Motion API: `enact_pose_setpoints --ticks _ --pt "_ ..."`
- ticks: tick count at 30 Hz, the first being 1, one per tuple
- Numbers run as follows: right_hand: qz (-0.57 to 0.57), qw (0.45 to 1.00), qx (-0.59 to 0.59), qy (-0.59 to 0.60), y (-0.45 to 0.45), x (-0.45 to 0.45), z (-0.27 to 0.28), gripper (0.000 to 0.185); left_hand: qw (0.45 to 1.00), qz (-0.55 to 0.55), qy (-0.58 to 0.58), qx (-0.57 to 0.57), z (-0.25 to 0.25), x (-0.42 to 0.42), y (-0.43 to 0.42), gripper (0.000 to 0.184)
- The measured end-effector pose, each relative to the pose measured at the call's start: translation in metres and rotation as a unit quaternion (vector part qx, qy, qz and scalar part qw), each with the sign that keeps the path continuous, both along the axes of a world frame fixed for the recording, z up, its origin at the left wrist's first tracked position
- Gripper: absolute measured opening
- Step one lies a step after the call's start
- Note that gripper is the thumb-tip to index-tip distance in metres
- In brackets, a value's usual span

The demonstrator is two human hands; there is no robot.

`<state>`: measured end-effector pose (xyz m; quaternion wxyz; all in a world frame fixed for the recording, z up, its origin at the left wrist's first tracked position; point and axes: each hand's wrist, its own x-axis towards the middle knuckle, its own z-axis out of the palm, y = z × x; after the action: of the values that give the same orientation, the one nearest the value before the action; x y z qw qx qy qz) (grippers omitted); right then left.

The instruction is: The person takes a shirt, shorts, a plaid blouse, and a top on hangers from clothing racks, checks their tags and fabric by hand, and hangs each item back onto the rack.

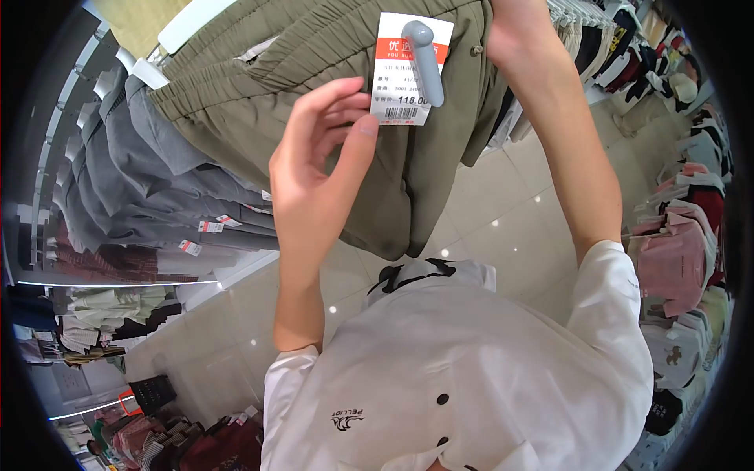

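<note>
Olive-green elastic-waist trousers (314, 78) hang across the upper middle of the view, legs pointing down. A white and red price tag (390, 78) reading 118.00 lies against them, with a grey anti-theft security tag (426, 67) over it. Beside the price tag's left edge is my left hand (314, 149), its fingers loosely curved and apart from the thumb; the thumb tip meets the lower left corner. At the top edge, my right hand (514, 31) grips the trousers near the waistband side; its fingertips are hidden or cut off.
Grey garments (149, 157) with tags hang on a rack at the left, by a white hanger (192, 25). Pink and white shirts (675, 255) line the right side. A black basket (151, 392) stands at lower left on the tiled floor (503, 196).
</note>
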<state>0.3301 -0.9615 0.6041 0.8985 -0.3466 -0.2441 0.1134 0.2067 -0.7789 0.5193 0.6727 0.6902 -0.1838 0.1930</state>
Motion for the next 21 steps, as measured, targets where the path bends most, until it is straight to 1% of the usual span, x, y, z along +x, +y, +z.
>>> enact_pose_setpoints --ticks 1,4,10,13,15,18,21 --pt "0.009 1.000 0.007 -0.002 0.000 0.002 0.000 0.032 0.999 -0.033 0.039 -0.020 0.002 0.000 -0.001 0.031" --pt "0.018 1.000 0.015 -0.013 0.001 0.004 -0.003 0.033 0.993 -0.079 0.074 -0.049 0.005 0.003 -0.008 0.026" --pt "0.004 1.000 0.008 0.006 0.005 0.005 -0.007 0.031 0.991 -0.100 0.050 -0.073 -0.002 0.010 -0.011 0.021" --pt "0.010 1.000 0.016 -0.004 0.009 0.008 -0.015 0.030 0.989 -0.093 0.072 -0.091 0.002 0.014 -0.019 0.024" --pt "0.025 0.999 0.032 -0.013 0.018 0.008 -0.018 0.029 0.992 -0.066 0.080 -0.068 -0.001 0.022 -0.018 0.027" --pt "-0.007 0.999 0.026 0.030 0.028 -0.008 -0.012 0.029 0.994 -0.041 0.084 -0.065 -0.004 0.023 -0.023 0.032" --pt "0.023 1.000 0.013 0.018 0.023 0.003 -0.024 0.030 0.992 -0.037 0.101 -0.065 0.000 0.021 -0.022 0.034"
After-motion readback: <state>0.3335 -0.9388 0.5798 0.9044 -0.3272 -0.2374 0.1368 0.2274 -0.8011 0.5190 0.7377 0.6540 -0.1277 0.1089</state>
